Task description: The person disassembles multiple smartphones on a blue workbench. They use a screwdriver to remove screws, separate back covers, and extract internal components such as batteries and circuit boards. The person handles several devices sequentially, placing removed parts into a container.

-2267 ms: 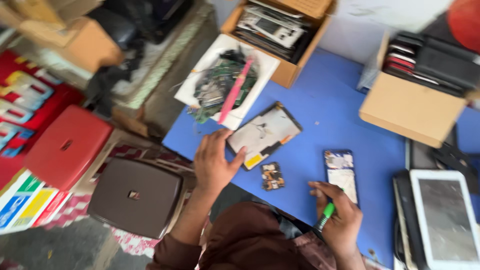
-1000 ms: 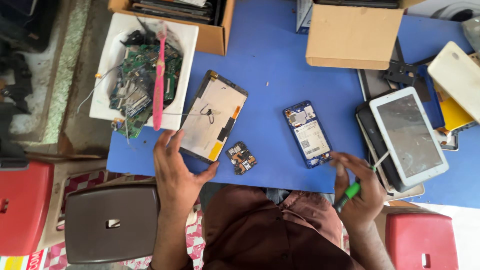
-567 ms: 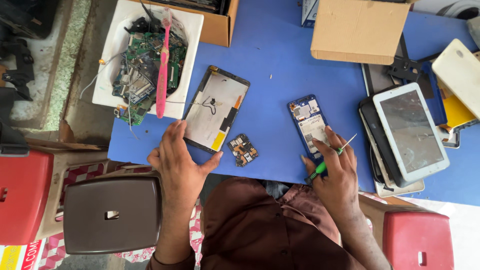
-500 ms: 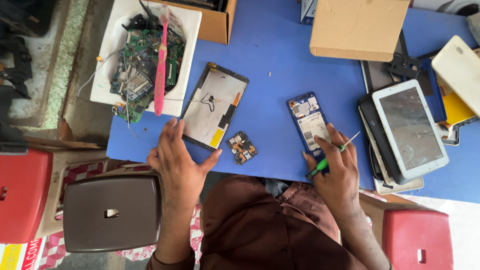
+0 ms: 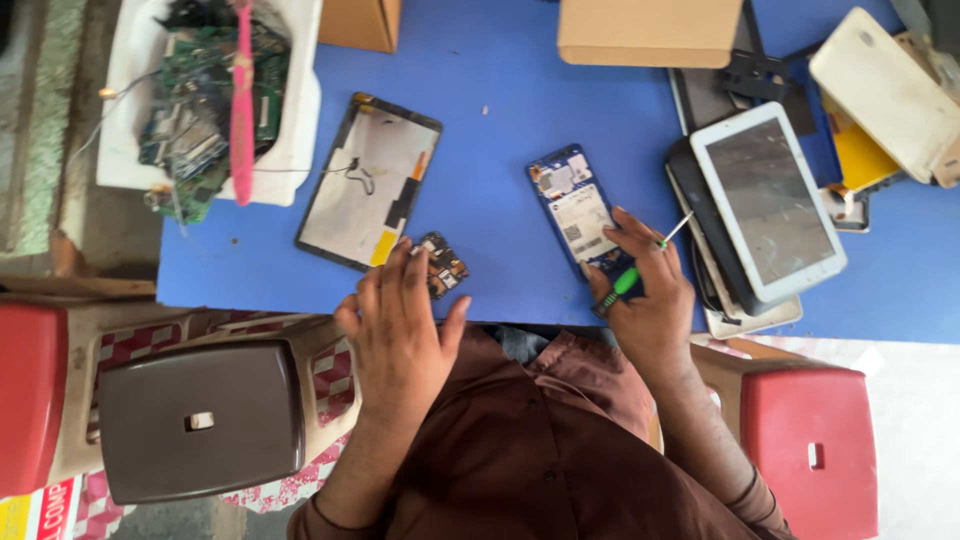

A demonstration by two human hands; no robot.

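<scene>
My right hand [image 5: 648, 292] grips a green-handled screwdriver [image 5: 634, 272] and rests on the lower end of an opened blue phone [image 5: 576, 205] lying on the blue table [image 5: 490, 130]. My left hand [image 5: 400, 325] hovers flat with fingers apart at the table's near edge, its fingertips at a small dark circuit board [image 5: 443, 265]. Just beyond it lies an opened tablet back shell [image 5: 368, 180] with a cable and a yellow strip inside.
A white tray [image 5: 300, 120] of green circuit boards with a pink brush [image 5: 241, 100] stands at the left. A white tablet [image 5: 766, 200] lies on stacked devices at the right. Cardboard boxes [image 5: 650, 30] line the far side. Red stools [image 5: 805, 440] and a brown stool [image 5: 195, 415] flank me.
My right hand moved in from the table's edge onto the blue phone with the screwdriver. My left hand shifted slightly toward the small circuit board. The view tilted downward.
</scene>
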